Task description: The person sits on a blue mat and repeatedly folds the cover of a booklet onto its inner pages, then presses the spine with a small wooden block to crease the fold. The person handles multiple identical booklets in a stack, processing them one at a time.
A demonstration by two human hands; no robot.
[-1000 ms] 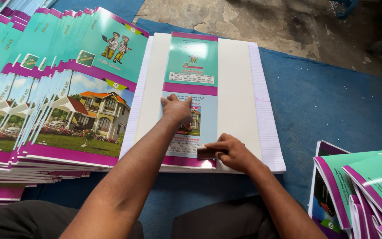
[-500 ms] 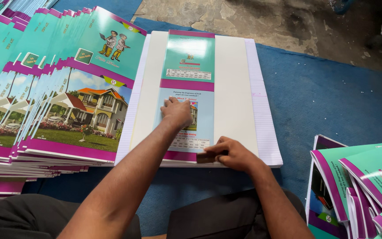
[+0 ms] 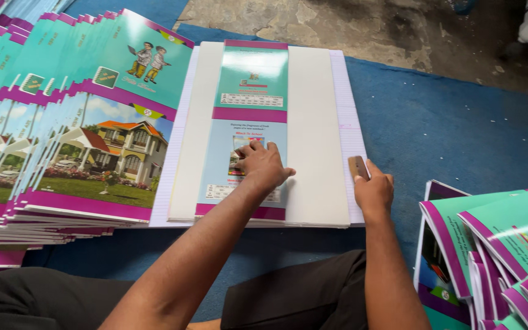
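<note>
Closest in, dark trousers fill the bottom edge, and both bare forearms reach forward over them. On the right, a heap of folded teal-and-magenta covers lies fanned on the blue mat, just beside the right forearm. The right hand sits at the right edge of the open booklet, its grip pinched on a small flat brownish scraper that stands nearly upright, its top leaning a little away from the person. The left hand lies flat with fingers spread, palm down, pressing on the printed strip; it grips nothing. That strip is teal above, pale blue below, with magenta bands across it, and it runs down the middle of the open booklet, whose two plain cream halves show on either side. The booklet lies flat on the mat in front of the person, long axis pointing away from them, near end by the knees and far end toward the bare concrete floor; lined page edges peek out along its left and right sides. To the left, touching the booklet's edge, a big stack of finished notebooks is fanned out, each showing a house picture and two cartoon children.
</note>
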